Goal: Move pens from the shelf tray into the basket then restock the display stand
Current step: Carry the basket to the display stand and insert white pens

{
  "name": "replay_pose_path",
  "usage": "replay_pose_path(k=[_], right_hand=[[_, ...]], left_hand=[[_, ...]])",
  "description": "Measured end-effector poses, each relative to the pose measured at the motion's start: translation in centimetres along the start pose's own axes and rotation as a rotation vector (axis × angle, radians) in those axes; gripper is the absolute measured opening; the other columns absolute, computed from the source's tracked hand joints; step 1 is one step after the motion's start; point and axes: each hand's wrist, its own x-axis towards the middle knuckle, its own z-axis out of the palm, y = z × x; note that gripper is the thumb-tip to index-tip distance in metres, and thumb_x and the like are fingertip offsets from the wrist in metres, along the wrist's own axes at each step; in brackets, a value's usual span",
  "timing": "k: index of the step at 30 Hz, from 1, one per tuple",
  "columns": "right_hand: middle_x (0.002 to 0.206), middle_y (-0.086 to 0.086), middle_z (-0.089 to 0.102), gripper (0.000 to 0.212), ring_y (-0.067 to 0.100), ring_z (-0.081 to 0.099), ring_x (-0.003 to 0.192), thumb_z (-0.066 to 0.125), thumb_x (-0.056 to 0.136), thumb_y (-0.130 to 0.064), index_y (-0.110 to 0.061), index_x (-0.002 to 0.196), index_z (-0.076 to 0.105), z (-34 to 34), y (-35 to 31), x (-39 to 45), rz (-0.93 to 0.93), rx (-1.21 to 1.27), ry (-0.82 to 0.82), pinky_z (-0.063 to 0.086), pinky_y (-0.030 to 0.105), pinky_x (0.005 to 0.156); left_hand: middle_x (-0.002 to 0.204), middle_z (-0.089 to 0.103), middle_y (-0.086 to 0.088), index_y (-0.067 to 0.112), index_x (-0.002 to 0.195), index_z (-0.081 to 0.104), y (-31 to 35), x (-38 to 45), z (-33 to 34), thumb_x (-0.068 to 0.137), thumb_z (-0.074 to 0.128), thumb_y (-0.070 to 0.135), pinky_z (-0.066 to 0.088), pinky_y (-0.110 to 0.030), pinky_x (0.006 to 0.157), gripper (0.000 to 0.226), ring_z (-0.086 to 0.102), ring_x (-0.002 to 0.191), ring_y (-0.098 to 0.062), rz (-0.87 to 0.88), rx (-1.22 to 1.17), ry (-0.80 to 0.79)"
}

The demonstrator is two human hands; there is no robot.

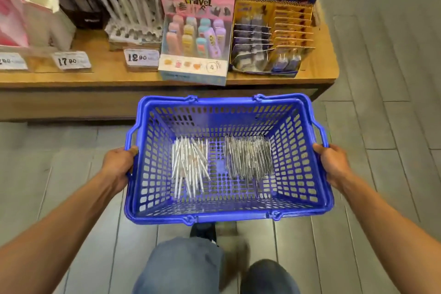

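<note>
Down in the blue basket [307,169], two heaps of pens: white pens [188,164] in a loose, fanned pile on the left of the mesh floor, grey pens [248,157] packed in a tighter block on the right, a bare strip of floor between them. Basket held level above the grey plank floor [381,102], both carry handles folded down along the rim. Left hand [119,164] wrapped round the left rim, grip closed on it, thumb on top near the corner. Right hand [331,162] clasping the right rim likewise, grip narrow, fingers hidden under the edge. Both forearms stretched forward from the lower corners. Ahead, on the wooden shelf [114,79], a white display stand [136,31] with a few tall white pens upright and several bare sockets along its front. Just beside it, a pink "Travel" box [195,38] of pastel bottles, then a blue and yellow "Goal" box [274,31] of carded items. Price tags [140,57] along the shelf front. Below, blurred jeans and dark shoes.
</note>
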Motion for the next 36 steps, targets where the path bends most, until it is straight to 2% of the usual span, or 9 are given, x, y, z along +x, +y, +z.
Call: replay_pose_path(k=[5,8,10,13,21,24,29,32,36], right_hand=[[0.079,0.015,0.074,0.018,0.031,0.073,0.066,0.058,0.096,-0.023,-0.006,0.099,0.06,1.1,3.3,3.6,-0.046,0.029,-0.013,0.058,0.037,0.056],[0.076,0.015,0.074,0.017,0.032,0.072,0.064,0.058,0.095,-0.021,-0.005,0.101,0.06,1.5,4.4,4.7,-0.051,0.052,-0.001,0.057,0.036,0.052],[0.076,0.016,0.074,0.019,0.034,0.072,0.066,0.058,0.095,-0.021,-0.004,0.104,0.059,1.6,4.6,5.2,-0.051,0.058,-0.009,0.058,0.039,0.053],[0.076,0.016,0.074,0.023,0.035,0.072,0.068,0.059,0.094,-0.023,-0.002,0.105,0.059,1.7,4.8,5.9,-0.063,0.048,-0.02,0.06,0.048,0.063],[0.074,0.014,0.074,0.02,0.032,0.073,0.066,0.059,0.094,-0.023,-0.004,0.103,0.059,1.9,5.6,7.1,-0.079,0.051,-0.029,0.06,0.048,0.064],[0.074,0.014,0.074,0.021,0.033,0.073,0.067,0.059,0.094,-0.023,-0.004,0.103,0.058,1.9,5.7,7.6,-0.068,0.047,-0.036,0.06,0.051,0.067],[0.071,0.009,0.074,0.02,0.03,0.073,0.064,0.06,0.094,-0.029,-0.01,0.1,0.055,1.8,5.7,8.0,-0.066,-0.002,-0.043,0.059,0.041,0.06],[0.071,0.011,0.074,0.02,0.03,0.073,0.064,0.06,0.094,-0.03,-0.011,0.098,0.055,2.0,5.8,8.1,-0.082,-0.015,-0.028,0.06,0.047,0.065],[0.08,0.014,0.072,0.021,0.03,0.072,0.063,0.063,0.091,-0.031,-0.014,0.095,0.051,2.8,5.8,7.9,-0.155,-0.059,0.106,0.06,0.052,0.069]], left_hand=[[0.041,0.049,-0.003,0.001,0.077,0.053,-2.6,2.7,2.0,0.099,0.056,0.01,0.046,-0.022,0.035,0.023,0.046,0.031,-0.012,0.032,-0.061,-0.064],[0.038,0.051,-0.002,0.0,0.077,0.053,-3.1,3.4,2.7,0.099,0.054,0.009,0.047,-0.023,0.034,0.024,0.049,0.029,-0.011,0.059,-0.061,-0.081],[0.054,0.06,-0.011,-0.002,0.084,0.056,-3.2,3.7,3.0,0.1,0.054,0.01,0.051,-0.027,0.037,0.02,0.055,0.037,-0.017,0.065,-0.075,-0.093],[0.079,0.057,-0.021,-0.002,0.088,0.057,-3.4,4.4,3.3,0.099,0.057,0.013,0.055,-0.036,0.053,0.019,0.055,0.054,-0.026,0.074,-0.08,-0.087],[0.064,0.067,-0.016,-0.001,0.084,0.063,-4.4,5.1,3.7,0.097,0.06,0.013,0.056,-0.039,0.058,0.019,0.061,0.056,-0.029,0.097,-0.062,-0.05],[0.057,0.069,-0.012,0.001,0.084,0.065,-4.8,5.0,3.8,0.097,0.059,0.012,0.056,-0.035,0.05,0.017,0.065,0.049,-0.024,0.105,-0.047,-0.058],[0.064,0.071,-0.013,0.003,0.091,0.067,-5.2,5.5,3.9,0.098,0.059,0.016,0.056,-0.036,0.054,0.017,0.067,0.054,-0.026,0.128,-0.055,-0.039],[0.073,0.072,-0.018,0.005,0.093,0.066,-5.1,5.7,4.1,0.097,0.06,0.019,0.058,-0.042,0.059,0.016,0.067,0.059,-0.03,0.146,-0.03,-0.038],[0.085,0.072,-0.021,0.01,0.098,0.06,-5.1,6.3,4.4,0.097,0.06,0.017,0.06,-0.053,0.07,0.007,0.069,0.068,-0.034,0.214,0.042,0.024]])
